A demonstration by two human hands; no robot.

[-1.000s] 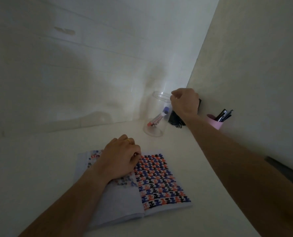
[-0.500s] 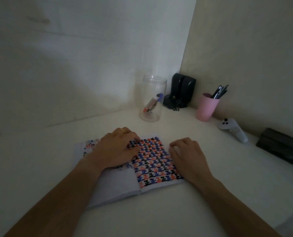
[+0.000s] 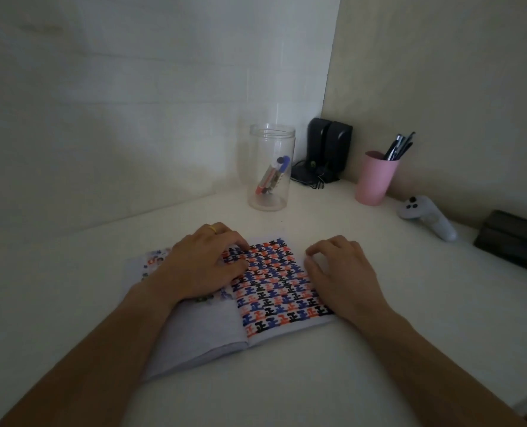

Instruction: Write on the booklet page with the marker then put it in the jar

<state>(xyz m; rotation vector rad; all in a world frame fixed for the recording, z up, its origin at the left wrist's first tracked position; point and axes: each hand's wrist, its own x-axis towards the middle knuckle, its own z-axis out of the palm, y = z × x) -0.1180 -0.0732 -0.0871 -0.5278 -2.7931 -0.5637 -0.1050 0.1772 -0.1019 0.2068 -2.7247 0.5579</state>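
Two hands rest on an open booklet (image 3: pixel 225 306) lying on a white desk (image 3: pixel 379 349). The left hand (image 3: pixel 203 266) lies palm down across the left page and the fold, its fingers loosely curled and empty, a gold ring (image 3: pixel 213 228) on one of them. The right hand (image 3: pixel 342 275) sits on the booklet's right edge, palm down too, fingers bent and a little apart, gripping nothing. The right page is covered with rows of red, blue and black marks; the left page is mostly plain, with small coloured marks near its far corner. The marker (image 3: pixel 271 175) is already inside the clear jar (image 3: pixel 271 134) — it leans tilted, blue cap up, its lower end on the jar's floor. The jar stands upright without a lid, beyond the booklet and well apart from both hands. Just right of it, in the corner, stand two black speakers (image 3: pixel 330 143); further right is a pink cup (image 3: pixel 374 180) holding pens (image 3: pixel 399 146), then a white controller (image 3: pixel 425 217) and a dark box (image 3: pixel 514 238) at the frame's edge.
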